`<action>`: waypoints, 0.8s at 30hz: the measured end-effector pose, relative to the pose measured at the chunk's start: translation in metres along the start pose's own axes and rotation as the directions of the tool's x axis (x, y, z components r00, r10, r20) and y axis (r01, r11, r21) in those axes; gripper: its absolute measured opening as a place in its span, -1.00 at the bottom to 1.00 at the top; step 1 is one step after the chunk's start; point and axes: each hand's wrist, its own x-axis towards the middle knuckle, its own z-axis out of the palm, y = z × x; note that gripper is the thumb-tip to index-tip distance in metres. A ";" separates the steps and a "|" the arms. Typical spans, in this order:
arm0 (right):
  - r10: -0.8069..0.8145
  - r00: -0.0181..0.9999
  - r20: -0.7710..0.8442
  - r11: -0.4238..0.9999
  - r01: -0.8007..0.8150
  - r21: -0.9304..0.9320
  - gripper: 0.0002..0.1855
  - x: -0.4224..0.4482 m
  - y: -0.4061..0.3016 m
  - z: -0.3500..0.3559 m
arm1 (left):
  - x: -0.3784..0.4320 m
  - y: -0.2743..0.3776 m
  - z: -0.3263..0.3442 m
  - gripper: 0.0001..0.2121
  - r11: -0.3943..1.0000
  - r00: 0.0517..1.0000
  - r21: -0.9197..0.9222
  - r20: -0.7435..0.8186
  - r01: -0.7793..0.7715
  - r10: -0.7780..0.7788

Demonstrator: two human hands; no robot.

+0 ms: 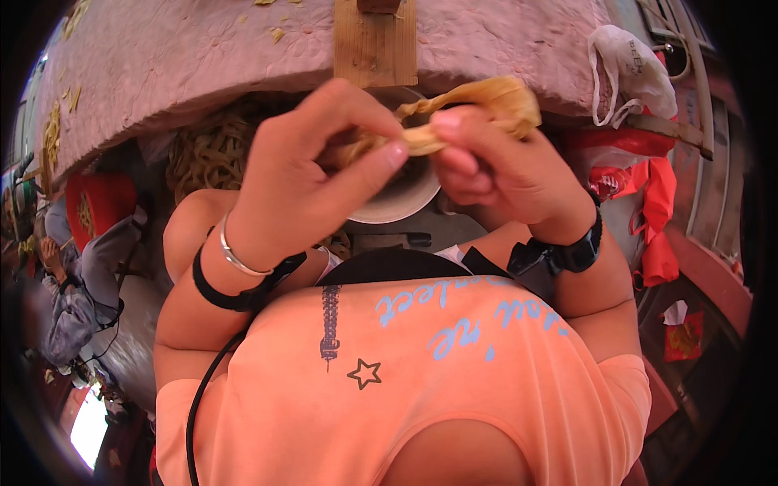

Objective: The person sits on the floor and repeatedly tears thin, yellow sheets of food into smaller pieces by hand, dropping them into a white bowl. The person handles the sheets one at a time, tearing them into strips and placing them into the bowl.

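Note:
My left hand (310, 164) pinches one end of a yellowish, pliable strip (422, 141), perhaps a dried husk or vegetable, between thumb and index finger. Close to its right, my right hand (486, 161) grips the same strip, and a wider, crumpled part of it (507, 103) sticks out above the knuckles. Under both hands is a pale round bowl (395, 209), whose contents are mostly hidden. A pile of pale, curled strips (213, 152) lies beyond my left forearm, partly covered by it.
Ahead stands a table with a pink quilted cover (243, 54) and a wooden board (375, 51) reaching its edge. A white plastic bag (632, 73) and red bags (656, 212) hang at right. At left, a person (73, 304) sits by a red bucket (115, 200).

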 end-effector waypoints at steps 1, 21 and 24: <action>-0.036 0.999 -0.006 0.997 0.036 0.061 -0.57 -0.001 -0.003 0.001 | -0.002 -0.003 -0.004 -0.91 0.994 0.996 -0.091 -0.055 0.062 -0.068; -0.497 0.867 -0.035 0.728 0.394 -0.561 -0.65 0.032 -0.001 -0.001 | 0.015 -0.020 0.007 -0.70 0.956 0.996 -0.284 -0.034 0.074 -0.087; -0.587 0.801 -0.122 0.625 0.352 -0.697 -0.75 0.052 -0.007 -0.021 | 0.030 -0.039 0.000 -0.77 0.996 0.961 0.070 -0.274 0.062 -0.041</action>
